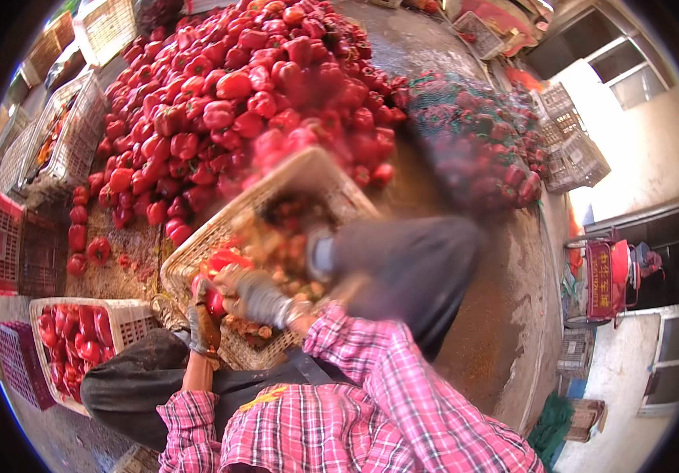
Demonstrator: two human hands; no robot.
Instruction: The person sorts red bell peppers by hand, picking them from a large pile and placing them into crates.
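My left hand (203, 322), in a dirty glove, closes round a red bell pepper (215, 303) above the near left side of a tan plastic crate (172, 272). Pressed close to that pepper is my right hand (251, 293), in a grey glove, with its fingers curled. What those fingers hold is hidden. Another piece of red pepper (227, 258) shows just beyond the right hand. Inside the crate lie orange and brown pepper scraps (280, 248), partly blurred. My dark-trousered leg covers the crate's right side.
A large heap of red bell peppers (213, 102) rises beyond the crate. On the left stand a crate of red peppers (128, 323), a purple crate (18, 359) and a red crate (0, 236). Netted peppers (473, 134) lie at right, near a red cart (604, 276).
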